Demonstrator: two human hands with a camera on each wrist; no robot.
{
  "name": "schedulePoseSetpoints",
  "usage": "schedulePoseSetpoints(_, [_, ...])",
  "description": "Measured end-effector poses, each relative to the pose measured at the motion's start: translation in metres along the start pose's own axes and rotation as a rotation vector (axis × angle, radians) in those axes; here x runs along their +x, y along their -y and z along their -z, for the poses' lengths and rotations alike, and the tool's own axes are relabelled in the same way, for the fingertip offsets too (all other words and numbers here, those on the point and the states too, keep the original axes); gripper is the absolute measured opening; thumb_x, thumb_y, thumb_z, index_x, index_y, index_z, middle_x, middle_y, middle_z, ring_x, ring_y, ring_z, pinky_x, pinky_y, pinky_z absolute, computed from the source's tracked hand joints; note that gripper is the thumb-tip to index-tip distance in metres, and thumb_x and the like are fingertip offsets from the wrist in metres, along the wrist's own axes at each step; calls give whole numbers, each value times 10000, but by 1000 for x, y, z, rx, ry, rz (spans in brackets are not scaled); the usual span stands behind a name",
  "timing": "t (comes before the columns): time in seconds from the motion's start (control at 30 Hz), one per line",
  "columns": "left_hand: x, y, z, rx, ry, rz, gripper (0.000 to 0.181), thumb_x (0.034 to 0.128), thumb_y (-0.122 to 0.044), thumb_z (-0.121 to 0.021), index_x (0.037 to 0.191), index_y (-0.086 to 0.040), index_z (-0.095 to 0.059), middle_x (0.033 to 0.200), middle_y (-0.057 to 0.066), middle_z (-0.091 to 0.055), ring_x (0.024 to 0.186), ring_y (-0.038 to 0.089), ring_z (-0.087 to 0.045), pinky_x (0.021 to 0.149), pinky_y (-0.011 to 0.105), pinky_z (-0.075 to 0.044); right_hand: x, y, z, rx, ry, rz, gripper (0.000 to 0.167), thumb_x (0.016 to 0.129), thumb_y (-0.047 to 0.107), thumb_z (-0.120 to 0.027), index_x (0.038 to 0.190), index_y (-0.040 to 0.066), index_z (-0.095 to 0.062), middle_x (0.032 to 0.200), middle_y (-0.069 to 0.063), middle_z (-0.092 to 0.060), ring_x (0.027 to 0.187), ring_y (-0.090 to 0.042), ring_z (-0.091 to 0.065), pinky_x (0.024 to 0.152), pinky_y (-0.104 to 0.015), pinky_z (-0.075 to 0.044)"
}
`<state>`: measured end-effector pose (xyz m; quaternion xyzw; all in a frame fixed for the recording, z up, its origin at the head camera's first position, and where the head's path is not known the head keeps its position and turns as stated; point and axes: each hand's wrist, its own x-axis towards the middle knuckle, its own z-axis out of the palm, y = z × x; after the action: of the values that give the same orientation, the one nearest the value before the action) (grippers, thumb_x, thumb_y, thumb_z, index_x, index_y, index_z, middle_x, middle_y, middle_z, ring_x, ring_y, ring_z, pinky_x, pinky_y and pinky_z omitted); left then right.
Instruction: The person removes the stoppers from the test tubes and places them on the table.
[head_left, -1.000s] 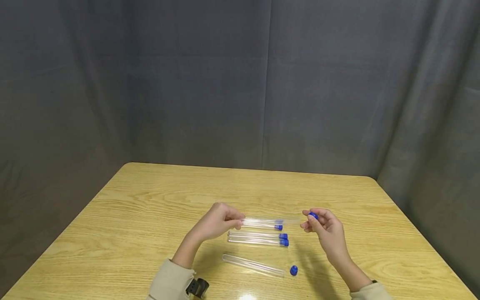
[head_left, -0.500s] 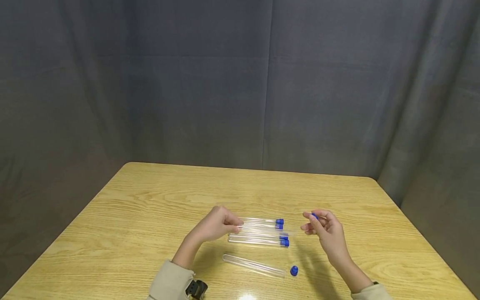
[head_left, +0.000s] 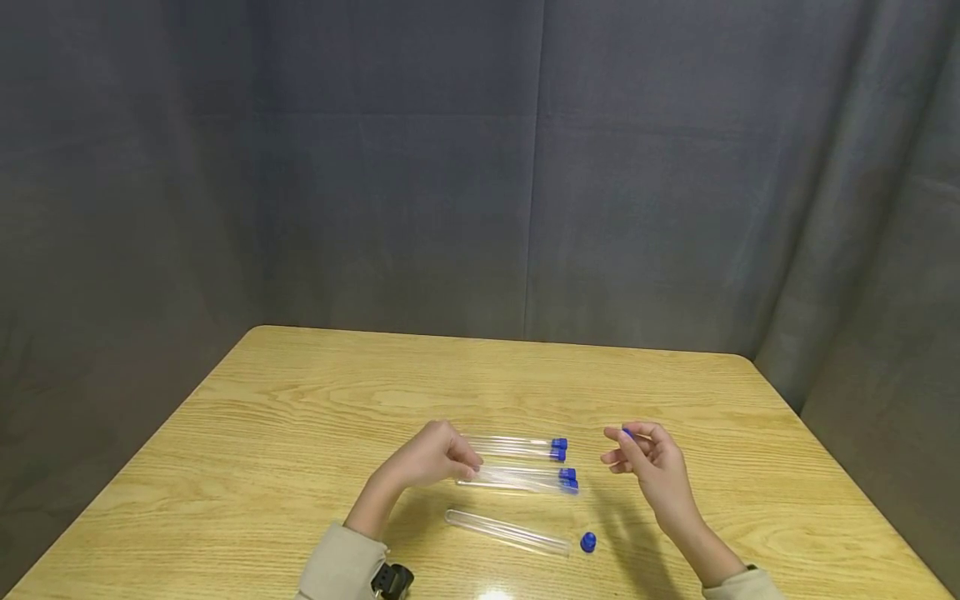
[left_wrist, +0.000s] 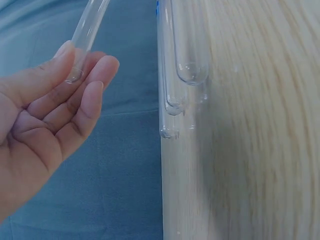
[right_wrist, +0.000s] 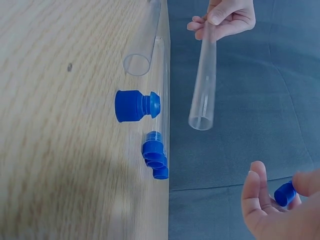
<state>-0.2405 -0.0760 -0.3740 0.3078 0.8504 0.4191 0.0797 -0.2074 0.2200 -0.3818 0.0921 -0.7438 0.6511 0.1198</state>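
My left hand (head_left: 431, 457) pinches a clear test tube (right_wrist: 205, 80) near its rounded end, between thumb and fingers. The tube is raised above the table, its uncapped mouth toward the right. To the right, also raised, my right hand (head_left: 658, 467) holds a blue stopper (right_wrist: 285, 194) between thumb and fingers, apart from the tube's mouth. Below the left hand lie several test tubes with blue stoppers (head_left: 559, 443) in their right ends. Nearer me lies an uncapped test tube (head_left: 507, 532), with a loose blue stopper (head_left: 588, 542) just right of its mouth.
The wooden table (head_left: 330, 392) extends to both sides and behind the tubes. A dark grey curtain (head_left: 405, 183) hangs behind it. A black device (head_left: 393, 580) is on the left wrist, by the beige sleeve.
My left hand has brought the held tube toward me, from over the far capped tubes to over the nearer pair. The right hand stays almost still with its stopper.
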Motion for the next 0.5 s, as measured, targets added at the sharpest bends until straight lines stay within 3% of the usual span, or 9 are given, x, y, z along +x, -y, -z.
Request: schedulePoseSetpoints(0.5, [-1,6,-5,16,38,23,88,739,66,-663,825,71,-679,788,94,-661,659,128,-594,593,233,-490,-1,-4,-1,-16,17,9,245,932,83,-468,1051,-127,-421,916,108,-612,712,-92,-595,601,-231,-502])
